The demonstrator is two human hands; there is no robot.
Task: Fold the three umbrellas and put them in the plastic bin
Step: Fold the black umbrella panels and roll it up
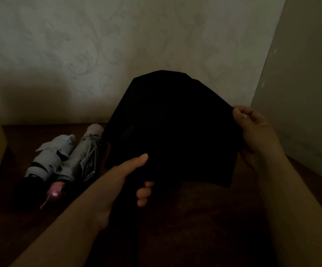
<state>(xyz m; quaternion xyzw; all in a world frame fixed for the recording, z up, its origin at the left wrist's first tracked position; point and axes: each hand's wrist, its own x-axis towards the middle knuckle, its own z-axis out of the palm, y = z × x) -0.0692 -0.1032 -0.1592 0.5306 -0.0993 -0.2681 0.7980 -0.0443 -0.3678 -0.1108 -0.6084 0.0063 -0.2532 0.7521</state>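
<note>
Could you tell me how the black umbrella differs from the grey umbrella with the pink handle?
The black umbrella is held up by both hands, its cloth spread loose; the grey umbrella lies on the brown surface, gathered into a roll. The left hand grips the black one low down, and the right hand pinches its edge; nothing touches the grey one.

We see pale floral-patterned wallpaper (98,45) above a dark brown surface (204,218), a plain panel (306,93) at right
</note>
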